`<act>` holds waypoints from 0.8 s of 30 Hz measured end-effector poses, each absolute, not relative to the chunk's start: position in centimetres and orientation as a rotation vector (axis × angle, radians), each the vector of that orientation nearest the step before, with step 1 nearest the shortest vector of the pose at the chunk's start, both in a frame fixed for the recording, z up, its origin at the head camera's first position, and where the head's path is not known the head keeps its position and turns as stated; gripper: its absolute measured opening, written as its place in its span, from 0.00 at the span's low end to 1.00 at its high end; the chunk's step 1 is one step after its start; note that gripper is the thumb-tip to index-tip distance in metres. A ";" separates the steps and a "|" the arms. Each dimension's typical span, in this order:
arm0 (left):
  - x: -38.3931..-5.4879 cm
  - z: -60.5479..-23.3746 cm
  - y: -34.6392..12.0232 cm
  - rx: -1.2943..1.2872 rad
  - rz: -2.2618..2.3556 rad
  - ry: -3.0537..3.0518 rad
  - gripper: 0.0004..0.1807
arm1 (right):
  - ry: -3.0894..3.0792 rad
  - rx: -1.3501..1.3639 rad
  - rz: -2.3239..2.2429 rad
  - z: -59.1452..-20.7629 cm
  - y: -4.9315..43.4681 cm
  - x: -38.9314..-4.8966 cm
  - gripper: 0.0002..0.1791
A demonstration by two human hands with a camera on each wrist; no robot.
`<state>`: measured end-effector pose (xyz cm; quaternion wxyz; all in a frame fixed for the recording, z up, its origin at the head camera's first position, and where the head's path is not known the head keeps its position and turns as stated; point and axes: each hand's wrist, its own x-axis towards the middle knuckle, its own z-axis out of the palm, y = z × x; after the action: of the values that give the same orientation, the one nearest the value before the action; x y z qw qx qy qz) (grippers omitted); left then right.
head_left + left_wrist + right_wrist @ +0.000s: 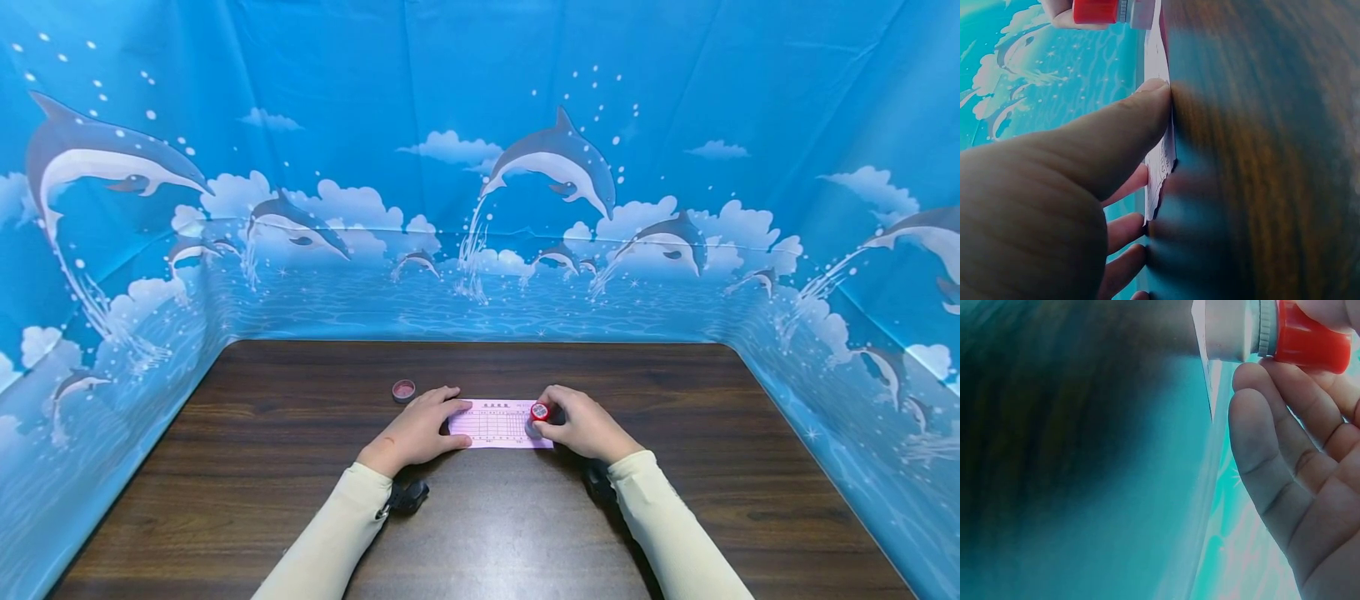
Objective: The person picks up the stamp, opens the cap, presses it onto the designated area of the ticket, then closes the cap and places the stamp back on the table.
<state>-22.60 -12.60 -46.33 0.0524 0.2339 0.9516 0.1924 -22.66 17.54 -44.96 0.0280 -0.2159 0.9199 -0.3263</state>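
A pink printed slip with a ruled grid lies flat on the table. My left hand rests on its left end, thumb and fingers spread; in the left wrist view the thumb presses the edge of the paper. With my right hand I grip a red-topped stamp over the right end of the slip. The right wrist view shows the stamp's red handle between thumb and fingers, its pale clear base against the paper. The stamp's underside is hidden.
A small round dark-rimmed cap with a reddish inside lies beyond my left hand. The dark wooden table extends around the slip. A blue dolphin-print curtain borders its back and sides. Each wrist wears a black device.
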 end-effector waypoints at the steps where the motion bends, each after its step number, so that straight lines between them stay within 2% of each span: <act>1: -22.6 -46.3 -12.6 0.713 0.587 2.894 0.35 | 2.838 -0.663 -1.009 -45.0 17.5 -22.6 0.09; 24: -22.6 -46.4 -12.5 0.699 0.622 2.880 0.35 | 2.833 -0.672 -1.035 -45.2 17.5 -22.7 0.08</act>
<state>-22.56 -12.52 -46.38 0.0567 0.2306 0.9495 0.2052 -22.68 17.55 -45.21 0.0259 -0.2176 0.9165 -0.3347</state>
